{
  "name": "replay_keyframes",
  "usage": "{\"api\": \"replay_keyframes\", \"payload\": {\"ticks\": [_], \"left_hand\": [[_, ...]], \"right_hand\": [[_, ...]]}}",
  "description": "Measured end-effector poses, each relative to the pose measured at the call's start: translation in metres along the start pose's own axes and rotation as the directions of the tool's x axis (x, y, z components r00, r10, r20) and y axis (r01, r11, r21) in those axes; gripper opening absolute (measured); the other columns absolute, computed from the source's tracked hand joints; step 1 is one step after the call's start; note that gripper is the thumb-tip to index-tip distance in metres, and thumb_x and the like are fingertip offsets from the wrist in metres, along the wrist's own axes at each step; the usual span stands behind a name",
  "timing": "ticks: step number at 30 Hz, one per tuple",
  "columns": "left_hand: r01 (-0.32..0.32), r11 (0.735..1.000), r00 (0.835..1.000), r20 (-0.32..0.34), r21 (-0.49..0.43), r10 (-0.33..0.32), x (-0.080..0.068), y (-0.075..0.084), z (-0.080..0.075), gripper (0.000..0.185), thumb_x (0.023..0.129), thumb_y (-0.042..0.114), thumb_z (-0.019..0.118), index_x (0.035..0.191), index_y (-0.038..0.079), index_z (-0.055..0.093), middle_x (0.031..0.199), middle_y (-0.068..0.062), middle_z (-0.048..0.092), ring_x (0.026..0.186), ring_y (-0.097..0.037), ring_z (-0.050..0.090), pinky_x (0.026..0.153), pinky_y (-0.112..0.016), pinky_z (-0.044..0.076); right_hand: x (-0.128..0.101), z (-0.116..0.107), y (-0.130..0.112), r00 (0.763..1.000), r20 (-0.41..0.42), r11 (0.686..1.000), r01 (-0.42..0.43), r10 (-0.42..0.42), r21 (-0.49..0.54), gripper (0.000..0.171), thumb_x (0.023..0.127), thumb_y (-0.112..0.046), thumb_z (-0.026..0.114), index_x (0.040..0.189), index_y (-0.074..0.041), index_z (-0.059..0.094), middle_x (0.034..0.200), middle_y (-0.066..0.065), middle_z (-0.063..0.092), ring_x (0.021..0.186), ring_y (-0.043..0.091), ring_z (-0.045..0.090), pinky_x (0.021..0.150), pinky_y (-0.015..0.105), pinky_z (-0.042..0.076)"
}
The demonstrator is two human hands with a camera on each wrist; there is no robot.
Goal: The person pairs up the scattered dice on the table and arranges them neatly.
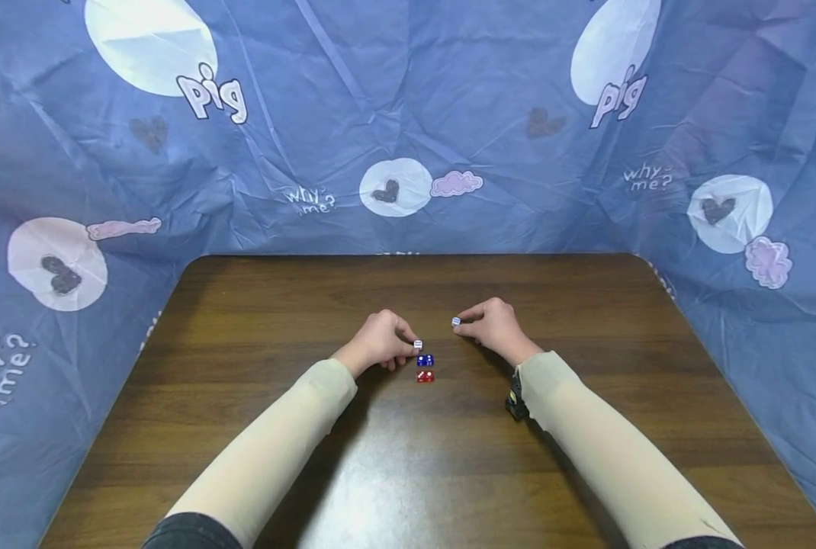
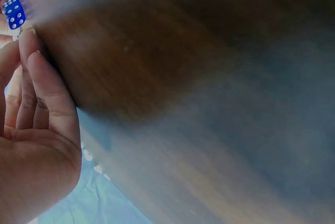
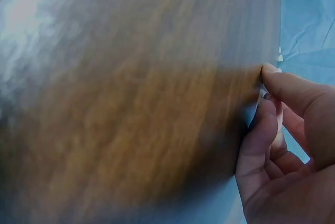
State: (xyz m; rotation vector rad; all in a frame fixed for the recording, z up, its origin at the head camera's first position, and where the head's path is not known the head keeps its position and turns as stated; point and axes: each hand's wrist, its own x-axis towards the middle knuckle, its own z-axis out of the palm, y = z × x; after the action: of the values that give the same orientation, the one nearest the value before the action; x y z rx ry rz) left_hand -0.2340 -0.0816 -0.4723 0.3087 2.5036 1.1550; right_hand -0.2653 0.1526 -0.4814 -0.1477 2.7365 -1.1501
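White dice [image 1: 418,345] sits pinched in the left hand [image 1: 379,340] just above a blue die [image 1: 425,360] and red die [image 1: 425,376] on the desk [image 1: 257,320]; the right hand [image 1: 493,326] pinches another white die [image 1: 455,322].

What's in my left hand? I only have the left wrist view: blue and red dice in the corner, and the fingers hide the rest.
Observer: In the head view, the left hand pinches a white die just beyond the blue die.
Operator: Right hand?
Observer: The right hand pinches a second white die, apart from the row and to its right.
Operator: Row layout?
Observer: The red die is nearest the person, the blue die sits right behind it, and the left hand's white die is at the far end, all in one line on the wooden table.
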Motion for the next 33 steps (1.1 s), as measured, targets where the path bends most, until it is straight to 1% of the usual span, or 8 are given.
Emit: {"api": "replay_keyframes", "payload": {"ticks": [3, 7, 11, 16, 19, 24, 27, 33], "left_hand": [[0.003, 1.000, 1.000, 0.004, -0.010, -0.003, 0.000, -0.001, 0.000, 0.009, 0.076, 0.017, 0.075, 0.083, 0.015, 0.071, 0.056, -0.007, 0.063, 0.044, -0.023, 0.060, 0.039, -0.033, 0.051], [0.015, 0.999, 1.000, 0.010, -0.047, -0.015, -0.001, -0.001, 0.000, 0.009, 0.076, 0.015, 0.074, 0.085, 0.013, 0.071, 0.056, -0.010, 0.062, 0.044, -0.024, 0.060, 0.039, -0.035, 0.051], [0.026, 0.996, 1.000, 0.014, -0.082, -0.025, -0.002, -0.001, 0.001, 0.011, 0.077, 0.014, 0.074, 0.087, 0.012, 0.070, 0.055, -0.012, 0.061, 0.044, -0.024, 0.060, 0.040, -0.036, 0.051], [0.030, 0.995, 0.999, 0.024, -0.090, -0.028, -0.001, -0.003, 0.002, 0.010, 0.078, 0.015, 0.073, 0.087, 0.012, 0.070, 0.055, -0.011, 0.061, 0.044, -0.024, 0.060, 0.040, -0.036, 0.052], [0.025, 0.996, 0.999, 0.030, -0.080, -0.022, 0.001, -0.003, 0.002, 0.008, 0.078, 0.016, 0.073, 0.085, 0.013, 0.070, 0.055, -0.010, 0.062, 0.044, -0.023, 0.060, 0.040, -0.036, 0.051], [0.024, 0.998, 0.999, 0.036, -0.064, -0.022, 0.002, -0.003, 0.001, 0.006, 0.078, 0.017, 0.073, 0.083, 0.015, 0.070, 0.055, -0.010, 0.062, 0.044, -0.023, 0.060, 0.039, -0.035, 0.051], [0.022, 0.998, 0.999, 0.034, -0.060, -0.020, 0.002, -0.002, 0.002, 0.006, 0.077, 0.017, 0.073, 0.082, 0.016, 0.070, 0.055, -0.010, 0.062, 0.044, -0.023, 0.060, 0.039, -0.035, 0.051], [0.021, 0.998, 0.999, 0.030, -0.052, -0.019, 0.003, -0.002, 0.003, 0.007, 0.077, 0.019, 0.074, 0.083, 0.016, 0.070, 0.055, -0.010, 0.062, 0.043, -0.023, 0.059, 0.039, -0.035, 0.051]], "right_hand": [[0.001, 0.001, 0.000, 1.000, 0.003, 1.000, -0.009, 0.009, -0.003, 0.015, 0.072, -0.029, 0.078, 0.085, -0.021, 0.074, 0.080, -0.003, 0.066, 0.056, 0.014, 0.061, 0.050, 0.029, 0.051], [0.000, 0.001, -0.001, 1.000, 0.004, 1.000, -0.019, 0.019, -0.014, 0.014, 0.073, -0.029, 0.077, 0.084, -0.022, 0.074, 0.087, -0.002, 0.065, 0.059, 0.013, 0.061, 0.051, 0.029, 0.051], [-0.003, 0.003, -0.004, 1.000, 0.019, 1.000, -0.012, 0.012, -0.002, 0.014, 0.073, -0.030, 0.076, 0.084, -0.022, 0.074, 0.086, -0.003, 0.066, 0.058, 0.013, 0.061, 0.051, 0.029, 0.051], [-0.009, 0.013, -0.013, 0.992, 0.119, 0.999, 0.050, -0.051, 0.010, 0.012, 0.075, -0.031, 0.075, 0.085, -0.024, 0.073, 0.075, -0.007, 0.066, 0.057, 0.015, 0.060, 0.050, 0.031, 0.051], [-0.012, 0.020, -0.019, 0.982, 0.154, 0.992, 0.120, -0.113, -0.037, 0.012, 0.074, -0.033, 0.075, 0.084, -0.027, 0.073, 0.074, -0.011, 0.066, 0.061, 0.010, 0.060, 0.053, 0.029, 0.050], [-0.013, 0.026, -0.028, 0.968, 0.168, 0.973, 0.207, -0.188, -0.104, 0.012, 0.072, -0.033, 0.077, 0.082, -0.028, 0.073, 0.078, -0.016, 0.065, 0.075, 0.003, 0.057, 0.063, 0.027, 0.047], [-0.013, 0.028, -0.030, 0.963, 0.176, 0.967, 0.227, -0.206, -0.111, 0.012, 0.071, -0.034, 0.077, 0.082, -0.029, 0.073, 0.078, -0.016, 0.065, 0.075, 0.003, 0.057, 0.063, 0.027, 0.046], [-0.011, 0.030, -0.027, 0.961, 0.179, 0.965, 0.235, -0.212, -0.120, 0.011, 0.071, -0.034, 0.077, 0.081, -0.032, 0.072, 0.074, -0.020, 0.064, 0.071, 0.003, 0.057, 0.060, 0.026, 0.046]]}}
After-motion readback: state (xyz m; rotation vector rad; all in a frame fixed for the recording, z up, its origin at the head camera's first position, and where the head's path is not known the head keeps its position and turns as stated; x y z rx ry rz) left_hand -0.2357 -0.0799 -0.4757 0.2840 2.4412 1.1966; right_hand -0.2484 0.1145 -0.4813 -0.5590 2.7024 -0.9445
